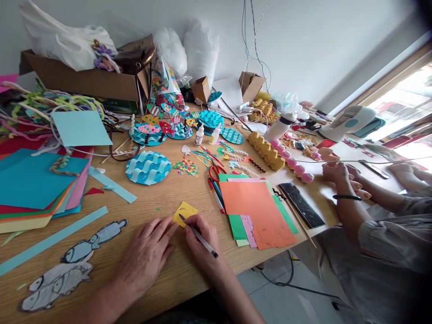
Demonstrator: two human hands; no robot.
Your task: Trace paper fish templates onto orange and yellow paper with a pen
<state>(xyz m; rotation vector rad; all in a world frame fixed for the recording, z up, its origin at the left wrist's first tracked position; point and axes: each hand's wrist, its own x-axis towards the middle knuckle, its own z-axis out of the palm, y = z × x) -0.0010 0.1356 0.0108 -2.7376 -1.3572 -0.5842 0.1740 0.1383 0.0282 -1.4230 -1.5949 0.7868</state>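
Observation:
A small yellow paper piece point(185, 210) with dark pen lines lies on the wooden table point(148, 198). My left hand point(148, 247) rests flat, its fingertips at the paper's left edge. Gripped in my right hand point(204, 240) is a black pen point(204, 242), its tip on the yellow paper. Grey paper fish cutouts point(60, 281) with dark outlines lie to the left of my left hand. Right of my right hand, an orange paper sheet point(249, 202) tops a stack of coloured paper, with red-handled scissors point(216, 172) and markers point(216, 196) beside it.
Coloured paper point(37, 180) is piled at the left. A blue wavy paper disc point(148, 168), confetti point(185, 168) and glue bottles point(199, 135) stand or lie further back. A phone point(301, 204) and a stick point(300, 220) lie near the right edge. Another person's hands point(340, 173) work at the right.

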